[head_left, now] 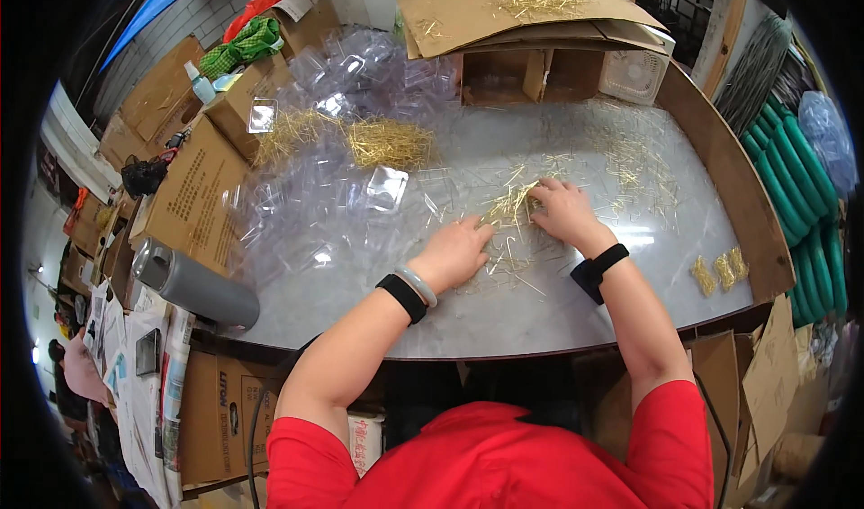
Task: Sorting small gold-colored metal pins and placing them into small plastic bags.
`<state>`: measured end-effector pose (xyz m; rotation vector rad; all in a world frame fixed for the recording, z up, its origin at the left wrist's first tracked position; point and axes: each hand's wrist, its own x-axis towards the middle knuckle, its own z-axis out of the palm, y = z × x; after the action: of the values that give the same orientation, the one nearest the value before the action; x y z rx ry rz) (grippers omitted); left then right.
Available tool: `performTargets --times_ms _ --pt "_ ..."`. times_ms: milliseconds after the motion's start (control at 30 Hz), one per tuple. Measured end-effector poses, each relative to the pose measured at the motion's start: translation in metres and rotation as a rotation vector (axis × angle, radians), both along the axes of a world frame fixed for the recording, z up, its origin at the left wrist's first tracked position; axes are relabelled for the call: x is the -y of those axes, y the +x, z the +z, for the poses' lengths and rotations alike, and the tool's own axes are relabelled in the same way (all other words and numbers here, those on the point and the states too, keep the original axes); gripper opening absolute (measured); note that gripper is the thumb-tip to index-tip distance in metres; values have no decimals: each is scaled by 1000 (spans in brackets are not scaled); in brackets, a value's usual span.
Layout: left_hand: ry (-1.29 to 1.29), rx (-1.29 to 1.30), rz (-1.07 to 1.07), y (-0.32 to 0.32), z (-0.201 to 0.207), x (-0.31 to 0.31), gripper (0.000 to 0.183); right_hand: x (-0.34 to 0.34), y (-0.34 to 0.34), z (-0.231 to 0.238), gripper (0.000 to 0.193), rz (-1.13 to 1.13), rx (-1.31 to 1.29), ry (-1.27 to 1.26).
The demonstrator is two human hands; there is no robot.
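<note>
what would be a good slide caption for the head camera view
Left hand and right hand at a loose pile of gold strands on a gray table, clear plastic packaging to the left.

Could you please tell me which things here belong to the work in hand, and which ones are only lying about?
Probably in the work:
thin gold pieces between the left hand and right hand
larger gold pile, farther back
three small gold bundles
clear plastic pieces

Probably just lying about:
grey bottle
white fan
green coils
</note>
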<state>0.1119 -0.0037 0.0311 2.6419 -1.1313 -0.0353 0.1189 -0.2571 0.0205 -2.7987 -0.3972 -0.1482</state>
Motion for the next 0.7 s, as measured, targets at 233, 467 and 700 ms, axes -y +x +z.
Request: performTargets --times_ms 233,467,700 --pt "51 29 -31 -2 -6 -7 34 -2 9 -7 51 -433 202 -269" --pt "-39 26 -21 -4 -13 -9 29 -3 -4 -1 39 240 45 -55" --pt "-44 33 -15 -10 -14 -5 32 -6 3 19 41 189 -128 -58"
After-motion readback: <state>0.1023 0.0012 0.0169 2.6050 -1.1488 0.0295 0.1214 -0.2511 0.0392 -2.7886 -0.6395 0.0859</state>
